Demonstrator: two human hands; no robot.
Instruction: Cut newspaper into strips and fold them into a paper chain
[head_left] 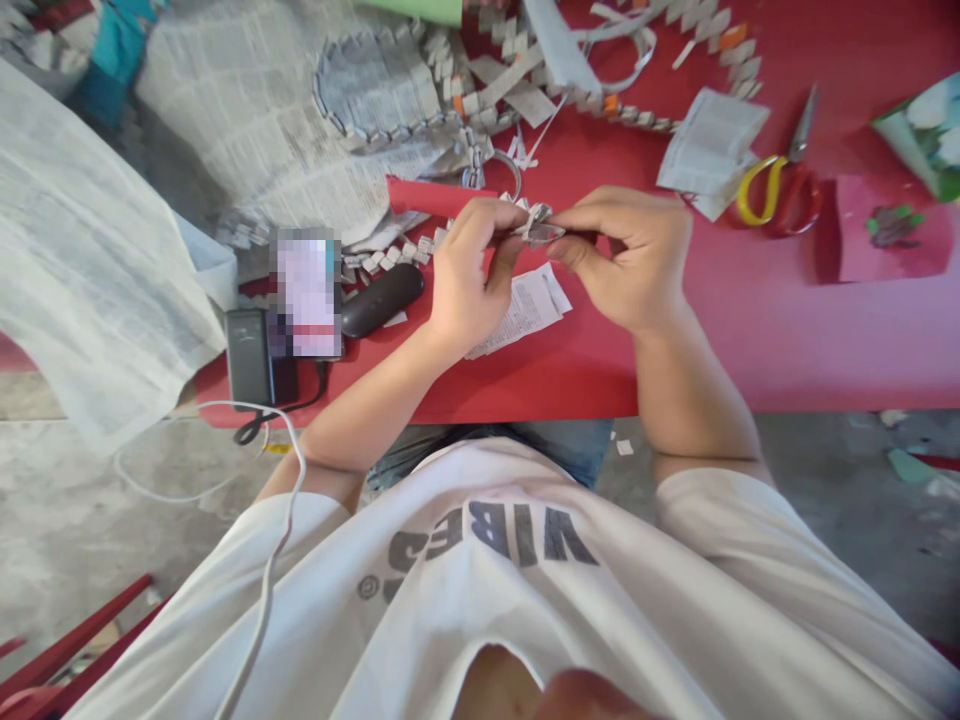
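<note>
Gripping a small folded paper piece from both sides: in the left hand, with thumb and forefinger pinched on its left end; in the right hand, with thumb and forefinger closed likewise on its right end. Held between the two hands over the red table, just beyond a small pile of printed slips.

Likely very light, and thin enough to bend under slight pressure, yet a little stiffer along the folds; probably dry and not slippery, but easy to crease, tear or pull out of shape. Best taken by the flat folded ends, in a gentle pinch, leaving the looped middle uncrushed.

Pointing sideways, from one hand to the other, with its long axis running roughly left to right, about parallel to the near table edge. Too small and too covered by fingertips for a sure reading of the tilt, or of any join to the zigzag paper chain lying beside the left hand, near a black oblong case.

Lying well apart, beyond the right hand: scissors, with blades aimed away from the body.
</note>
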